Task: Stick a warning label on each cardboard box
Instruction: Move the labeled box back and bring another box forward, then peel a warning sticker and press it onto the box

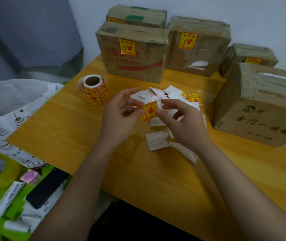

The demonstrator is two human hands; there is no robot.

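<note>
Peeling step in hand, by the look of it: label (148, 111) held above the desk (60, 119) centre, left hand (119, 117) pinching its left edge, right hand (182, 122) fingers (163, 113) gripping its right edge, probably parting the backing. Spent backings (157, 140) littered beneath; roll (93, 90) left. Four far boxes (131, 54) already labelled; near right box (260, 105) showing no label. Next: free the label fully, carry right, press flat onto that box.
</note>
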